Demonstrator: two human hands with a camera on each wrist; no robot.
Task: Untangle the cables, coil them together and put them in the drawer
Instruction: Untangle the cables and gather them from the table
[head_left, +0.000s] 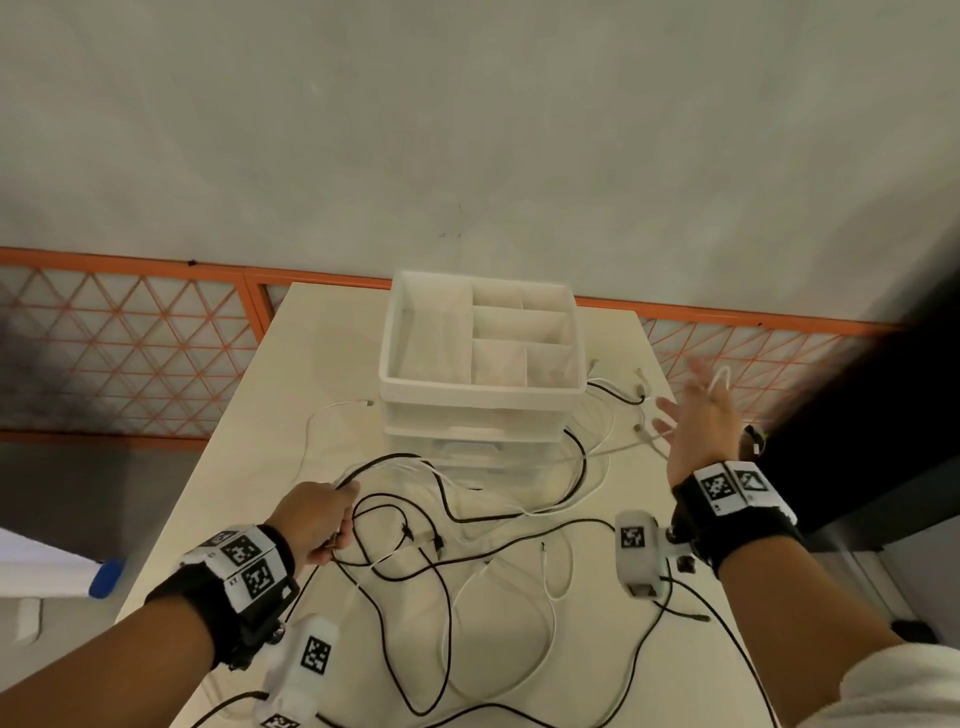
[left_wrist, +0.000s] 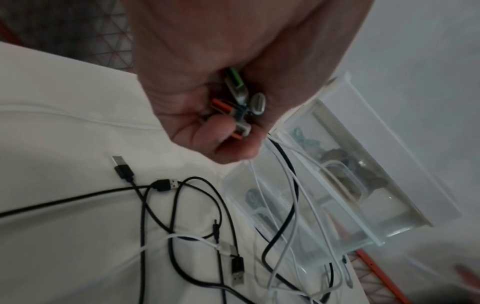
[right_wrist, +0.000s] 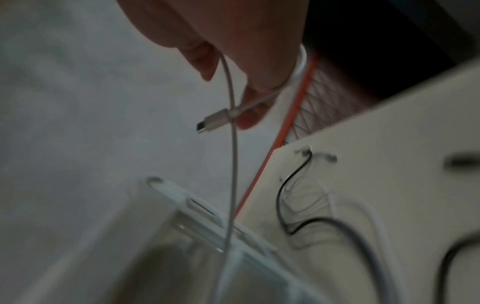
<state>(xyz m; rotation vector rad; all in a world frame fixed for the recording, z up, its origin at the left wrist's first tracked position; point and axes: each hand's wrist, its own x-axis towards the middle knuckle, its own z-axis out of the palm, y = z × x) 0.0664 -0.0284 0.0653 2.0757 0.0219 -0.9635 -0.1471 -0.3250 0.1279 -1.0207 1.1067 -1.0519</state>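
Note:
Black cables (head_left: 448, 603) and white cables (head_left: 548, 582) lie tangled over the cream table (head_left: 311, 364), in front of and around a white drawer unit (head_left: 478, 415). At the table's front left my left hand (head_left: 317, 519) grips a bundle of cable plugs (left_wrist: 240, 107); white and black leads trail from the left hand (left_wrist: 207, 92) down past the clear drawers (left_wrist: 350, 195). My right hand (head_left: 701, 421) is raised right of the unit with its fingers spread. A white cable (right_wrist: 235, 154) hangs looped over the right hand (right_wrist: 246, 51), its silver plug (right_wrist: 214, 123) dangling.
An open divided tray (head_left: 483, 387) tops the drawer unit. Loose black USB plugs (left_wrist: 166, 185) lie on the table near the left hand. An orange lattice railing (head_left: 130, 338) runs behind the table. A blue object (head_left: 106, 577) lies on the floor at left.

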